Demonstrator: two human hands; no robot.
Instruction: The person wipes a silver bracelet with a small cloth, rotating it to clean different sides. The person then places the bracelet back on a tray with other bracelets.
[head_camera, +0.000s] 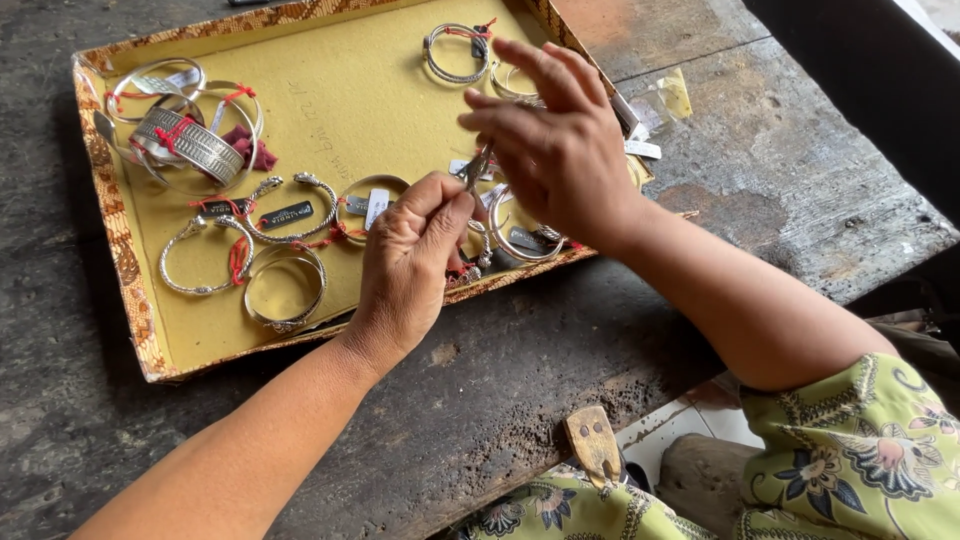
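My left hand (412, 255) and my right hand (555, 140) meet over the right part of a shallow yellow tray (330, 110). Between their fingertips they pinch one small silver piece (478, 168); its shape is mostly hidden. The left fingers are closed on it from below. The right hand touches it from above, its other fingers spread. Several silver bangles with red strings and small tags lie in the tray, among them a wide engraved cuff (190, 145), open twisted bangles (290, 215) and a ring-shaped bangle (285, 290).
The tray rests on a dark, worn wooden bench (500, 380) with a patterned tray rim (115, 230). A wooden peg (593, 443) sticks up at the near edge. More bangles (457, 52) lie at the tray's far right. My green floral clothing (850, 450) is at bottom right.
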